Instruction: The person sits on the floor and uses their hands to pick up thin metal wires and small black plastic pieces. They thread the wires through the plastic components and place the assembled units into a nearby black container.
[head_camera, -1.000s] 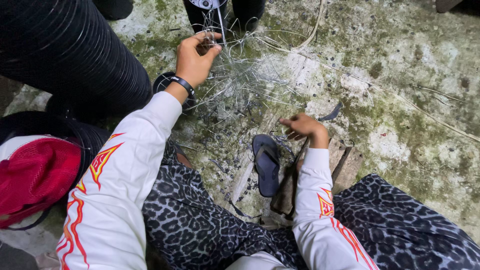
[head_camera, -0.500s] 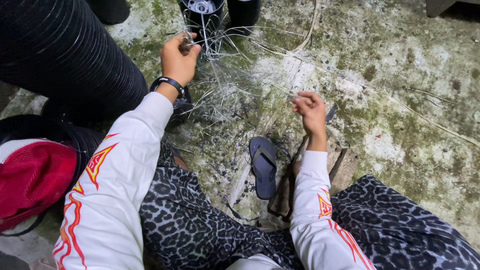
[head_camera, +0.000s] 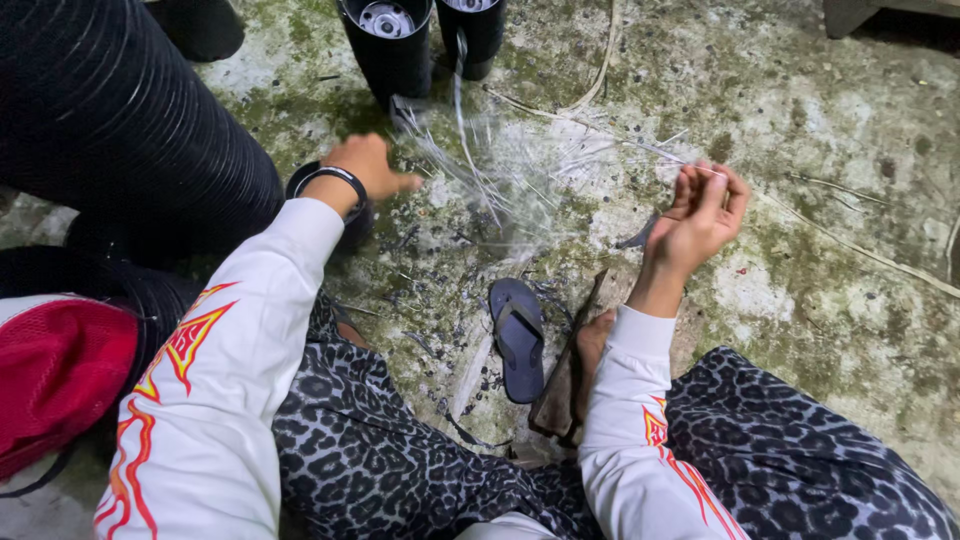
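Pinching one thin pale strip (head_camera: 640, 148), the right hand (head_camera: 700, 215) is holding it; the left hand (head_camera: 365, 165) is hanging empty beside the shiny strip pile (head_camera: 500, 185).

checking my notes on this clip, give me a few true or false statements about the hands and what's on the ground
1. The right hand pinches a thin pale strand in its fingers. True.
2. The left hand wears a black wristband. True.
3. The dark blue rubber flip-flop sandal is held in the left hand. False: it lies on the mossy concrete ground between the knees.
4. The big ribbed black roll lies to the person's right. False: it is on the left.
5. The sleeves are plain black. False: white with red and orange flames.
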